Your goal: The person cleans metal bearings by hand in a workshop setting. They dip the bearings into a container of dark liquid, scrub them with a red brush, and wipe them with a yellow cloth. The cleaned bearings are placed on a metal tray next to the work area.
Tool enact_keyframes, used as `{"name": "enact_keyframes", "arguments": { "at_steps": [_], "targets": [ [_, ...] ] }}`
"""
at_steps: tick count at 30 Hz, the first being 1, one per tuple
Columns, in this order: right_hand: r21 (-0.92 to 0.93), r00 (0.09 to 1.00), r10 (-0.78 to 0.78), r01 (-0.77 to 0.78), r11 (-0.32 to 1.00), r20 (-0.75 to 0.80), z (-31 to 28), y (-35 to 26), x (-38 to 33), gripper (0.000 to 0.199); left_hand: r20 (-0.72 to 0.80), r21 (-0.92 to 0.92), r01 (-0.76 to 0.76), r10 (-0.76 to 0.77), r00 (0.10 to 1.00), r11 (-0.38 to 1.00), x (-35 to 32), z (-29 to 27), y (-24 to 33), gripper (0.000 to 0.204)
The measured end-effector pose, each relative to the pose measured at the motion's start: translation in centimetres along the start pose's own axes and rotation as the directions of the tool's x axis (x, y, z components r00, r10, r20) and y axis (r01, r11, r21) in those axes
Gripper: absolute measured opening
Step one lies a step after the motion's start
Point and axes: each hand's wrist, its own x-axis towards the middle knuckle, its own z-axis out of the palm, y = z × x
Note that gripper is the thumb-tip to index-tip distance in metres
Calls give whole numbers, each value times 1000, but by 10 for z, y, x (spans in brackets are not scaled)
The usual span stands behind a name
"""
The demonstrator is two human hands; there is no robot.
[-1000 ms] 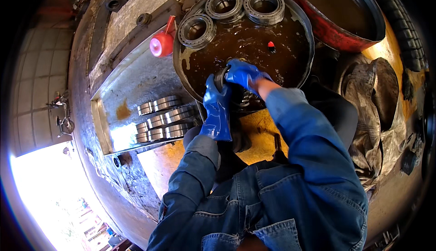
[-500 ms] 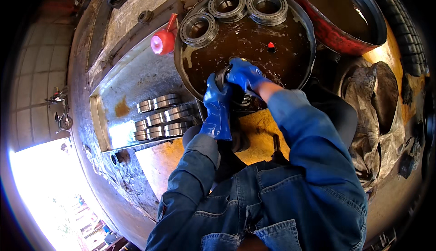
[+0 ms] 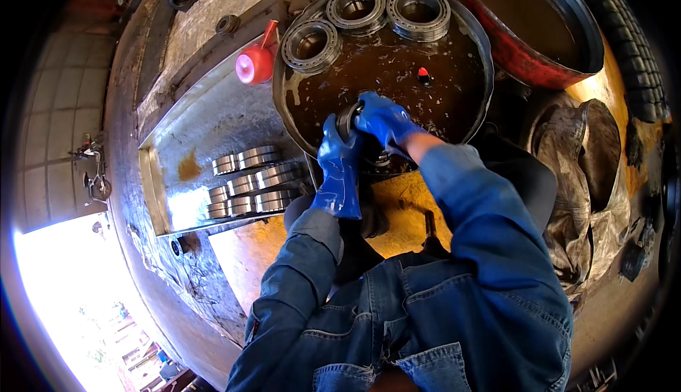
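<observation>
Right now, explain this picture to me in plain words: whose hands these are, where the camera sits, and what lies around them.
There is no machine here. The picture comes from a wide fisheye camera worn on a person's head, looking down, so straight edges bend near the rim. The denim sleeves rising from the bottom are that person's own arms.

Both hands wear blue rubber gloves. The left hand and the right hand together grip a dark round metal part at the near edge of a round pan of brown oily liquid. What the part is exactly I cannot tell.

Three large ring bearings stand along the pan's far side. To the left, a metal tray holds rows of shiny rings, and a red oil can stands between tray and pan. A red tub sits at the upper right.
</observation>
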Motion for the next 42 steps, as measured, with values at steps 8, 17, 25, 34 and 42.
{"name": "enact_keyframes", "arguments": {
  "at_steps": [8, 17, 25, 34, 42],
  "targets": [
    [141, 975, 122, -96, 985, -188, 46, 11, -43, 73, 22, -77, 28, -26, 999, 997, -10, -8, -5, 70],
    [-58, 990, -128, 124, 991, -62, 11, 4, 20, 54, 9, 18, 15, -15, 1000, 1000, 0, 1, -1, 71],
    [68, 968, 150, -139, 988, -203, 42, 10, -53, 91, 56, -158, 116, -108, 993, 981, -7, -10, 0, 68],
    [67, 979, -162, 171, 983, -123, 21, 8, 20, 34, -65, 58, -78, 82, 995, 995, -4, 5, -12, 67],
    [-40, 974, 192, -198, 979, -116, 28, 7, -54, 96, 46, -142, 98, -93, 995, 985, -6, -6, -3, 70]
  ]
}}
